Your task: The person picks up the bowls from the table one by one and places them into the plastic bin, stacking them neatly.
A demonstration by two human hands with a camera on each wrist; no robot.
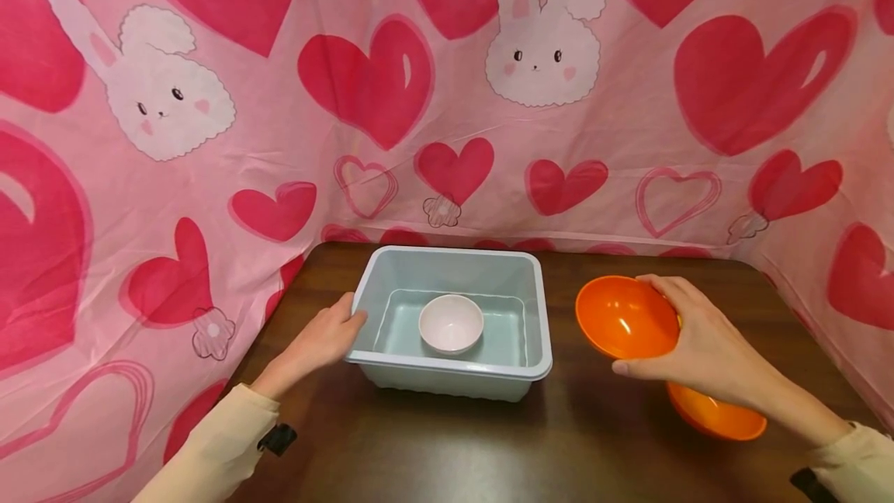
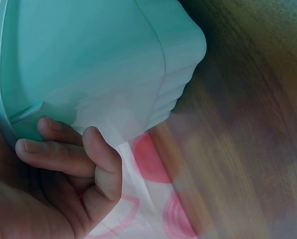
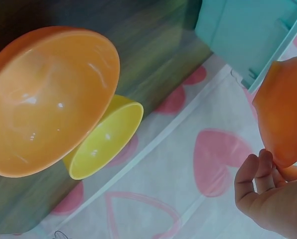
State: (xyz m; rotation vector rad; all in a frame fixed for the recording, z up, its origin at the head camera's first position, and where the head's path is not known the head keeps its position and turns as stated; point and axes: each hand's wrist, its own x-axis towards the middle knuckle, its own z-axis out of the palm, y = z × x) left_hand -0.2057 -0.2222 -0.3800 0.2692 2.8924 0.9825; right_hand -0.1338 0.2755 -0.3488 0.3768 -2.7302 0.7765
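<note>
Pink heart-print cloth (image 1: pixel 457 119) behind brown table (image 1: pixel 419 449)

Reaches forward with left arm (image 1: pixel 209 445) and right arm (image 1: pixel 810 406), well apart at the hands. Slants both inward from the lower corners of the head view. Stretches left hand (image 1: pixel 327 338) forward, in a grip, left thumb (image 1: pixel 358 320) on the inner side. Bends left fingers (image 2: pixel 64 159) at the joints, per left wrist view. Holds right hand (image 1: pixel 705 348) raised, also gripping, right thumb (image 1: pixel 634 368) nearer the body, fingers on far side, wide gap between. Curls right fingers (image 3: pixel 245 181) in right wrist view.
</note>
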